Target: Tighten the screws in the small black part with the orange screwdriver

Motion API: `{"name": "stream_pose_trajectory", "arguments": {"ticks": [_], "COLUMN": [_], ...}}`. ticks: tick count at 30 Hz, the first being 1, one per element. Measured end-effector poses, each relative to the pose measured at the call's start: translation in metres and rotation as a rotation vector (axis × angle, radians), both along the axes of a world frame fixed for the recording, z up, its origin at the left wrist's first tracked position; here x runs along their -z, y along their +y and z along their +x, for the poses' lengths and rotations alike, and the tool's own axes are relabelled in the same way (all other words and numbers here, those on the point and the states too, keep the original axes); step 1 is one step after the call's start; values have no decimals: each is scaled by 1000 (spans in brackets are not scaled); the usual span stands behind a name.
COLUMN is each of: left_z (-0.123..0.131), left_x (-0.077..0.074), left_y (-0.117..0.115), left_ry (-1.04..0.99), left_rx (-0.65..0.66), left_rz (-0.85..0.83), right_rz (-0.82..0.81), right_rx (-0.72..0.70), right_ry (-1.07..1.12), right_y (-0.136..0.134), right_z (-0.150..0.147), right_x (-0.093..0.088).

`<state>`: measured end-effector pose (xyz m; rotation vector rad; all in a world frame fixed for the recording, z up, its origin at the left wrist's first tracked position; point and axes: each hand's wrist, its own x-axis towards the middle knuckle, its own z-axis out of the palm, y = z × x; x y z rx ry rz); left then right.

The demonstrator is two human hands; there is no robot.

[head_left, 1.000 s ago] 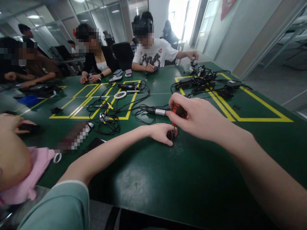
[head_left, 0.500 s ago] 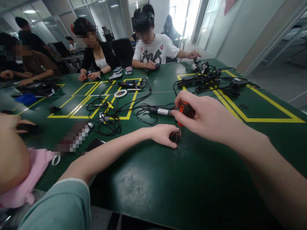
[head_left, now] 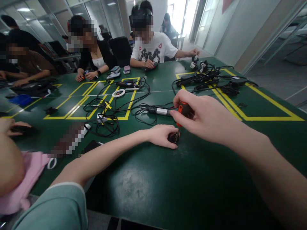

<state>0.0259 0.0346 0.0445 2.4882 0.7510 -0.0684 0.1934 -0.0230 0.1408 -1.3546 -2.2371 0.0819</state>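
A small dark round part [head_left: 173,137] rests on the green table [head_left: 203,179]; its kind I cannot make out. My left hand [head_left: 161,134] is closed around its left side and pins it there. Above it, my right hand [head_left: 196,110] grips a screwdriver [head_left: 182,110] with a red and black handle. The screwdriver stands nearly upright, and its thin shaft reaches down to the dark part. Where exactly the tip sits is too small to tell. Just behind the right fingers lies a black tool with a silver band [head_left: 159,111], its cable trailing left.
Looped black cables [head_left: 105,124] and a white tape ring [head_left: 118,93] lie left of centre. More black cables and devices [head_left: 203,78] are heaped at the back right. Several people sit around the table; a neighbour's hand [head_left: 20,127] is at the far left.
The view has shifted slightly, so things at the left appear a little further left. Both hands keep their holds on the dark part and the screwdriver.
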Motion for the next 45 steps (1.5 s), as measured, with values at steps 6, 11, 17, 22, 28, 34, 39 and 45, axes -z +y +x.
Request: {"name": "stream_pose_trajectory", "arguments": {"ticks": [6,11,17,22,28,34,39,45], "left_z": [2,2,8,15,19,7,-7,-12], "left_x": [0,0,-6,-12,-13,-5,-6,-5], "left_y": [1,2,7,10,19,33,38,45], "left_ry": [-13,-26,-11,62,175,48,-55,-108], "left_rx": [11,8,37,70,58,58,95,116], "left_rz": [-32,-42,-133,-151,-217,-455,-629,-739], "right_rz": [4,11,52,70,87,61,5,33], "right_rx": [-10,-23,41,45,21,-12,19,-39], "right_ry": [34,30,-19,-76,-101,-146,-133,-85], "right_y": [1,1,2,1,2,-4,-6,-6], "right_z": [2,2,0,-3,2,2,0,1], "right_x": [0,1,-1,-3,-3,-12,-17,-12]}}
